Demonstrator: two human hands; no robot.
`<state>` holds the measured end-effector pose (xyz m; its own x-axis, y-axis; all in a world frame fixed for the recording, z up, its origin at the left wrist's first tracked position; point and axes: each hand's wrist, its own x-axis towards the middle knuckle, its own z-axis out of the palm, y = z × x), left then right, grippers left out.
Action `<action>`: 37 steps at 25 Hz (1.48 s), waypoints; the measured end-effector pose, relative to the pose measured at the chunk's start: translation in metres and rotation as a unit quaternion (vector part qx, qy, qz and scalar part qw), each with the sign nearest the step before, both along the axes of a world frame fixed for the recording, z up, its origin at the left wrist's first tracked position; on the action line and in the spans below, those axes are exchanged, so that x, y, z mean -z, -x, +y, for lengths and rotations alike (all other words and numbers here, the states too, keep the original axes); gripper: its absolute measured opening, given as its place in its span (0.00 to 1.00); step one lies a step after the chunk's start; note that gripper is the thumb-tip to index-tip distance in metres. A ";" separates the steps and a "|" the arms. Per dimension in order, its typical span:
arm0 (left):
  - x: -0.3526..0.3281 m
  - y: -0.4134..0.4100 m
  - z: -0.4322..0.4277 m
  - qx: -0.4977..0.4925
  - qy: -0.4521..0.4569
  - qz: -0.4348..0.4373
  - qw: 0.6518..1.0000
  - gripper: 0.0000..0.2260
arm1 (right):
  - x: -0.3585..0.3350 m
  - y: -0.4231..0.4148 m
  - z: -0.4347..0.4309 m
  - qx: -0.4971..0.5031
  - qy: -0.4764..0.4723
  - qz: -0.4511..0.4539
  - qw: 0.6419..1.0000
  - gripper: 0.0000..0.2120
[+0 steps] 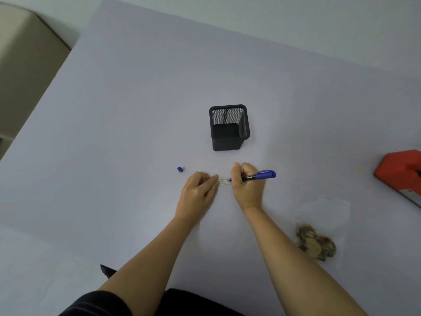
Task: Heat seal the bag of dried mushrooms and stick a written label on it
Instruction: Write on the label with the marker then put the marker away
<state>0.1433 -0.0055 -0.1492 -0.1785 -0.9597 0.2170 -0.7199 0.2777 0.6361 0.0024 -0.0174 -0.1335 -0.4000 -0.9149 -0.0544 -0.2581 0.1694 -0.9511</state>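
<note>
Dark clothing fills the bottom edge, and two bare forearms reach forward from it over the pale table (136, 110). The left hand (200, 188) has its fingers bent, their tips pinning the left end of a small label (225, 181) that lies flat on the table. The right hand (247, 185) grips a blue marker (259, 175), its tip on the label. The marker's blue cap (180, 169) lies apart, to the left of the left hand. Beyond the hands stands a black mesh pen holder (229, 127). The clear bag of dried mushrooms (319, 231) lies flat on the table right of the right forearm, the mushrooms bunched at its near end. A red heat sealer (401, 172) sits at the right edge.
</note>
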 end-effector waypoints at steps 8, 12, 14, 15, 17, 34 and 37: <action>0.000 0.003 -0.001 -0.011 0.011 0.008 1.000 0.08 | 0.006 0.000 -0.002 -0.029 0.013 0.038 0.999 0.18; 0.001 0.003 -0.001 -0.011 0.010 0.008 1.000 0.08 | 0.009 0.000 -0.001 -0.040 0.017 0.057 0.997 0.18; 0.001 0.003 -0.001 -0.012 0.012 0.006 1.000 0.07 | 0.011 0.000 -0.001 -0.044 0.020 0.061 0.997 0.19; 0.001 0.003 -0.001 -0.011 0.013 0.004 1.000 0.07 | 0.013 0.000 -0.001 -0.045 0.022 0.064 0.997 0.20; 0.001 0.004 -0.001 -0.015 0.012 0.002 1.000 0.06 | 0.013 0.000 -0.001 -0.047 0.031 0.072 0.996 0.19; 0.000 0.005 -0.001 -0.029 0.002 0.003 1.000 0.07 | 0.017 0.000 0.002 -0.048 0.047 0.077 0.995 0.17; 0.000 0.005 0.000 -0.025 0.007 0.000 1.000 0.08 | 0.017 0.000 0.003 -0.048 0.046 0.084 0.994 0.17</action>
<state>0.1382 -0.0056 -0.1489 -0.1299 -0.9644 0.2305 -0.7338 0.2499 0.6318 0.0027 -0.0140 -0.1505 -0.3072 -0.9473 0.0910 -0.4250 0.0510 -0.9037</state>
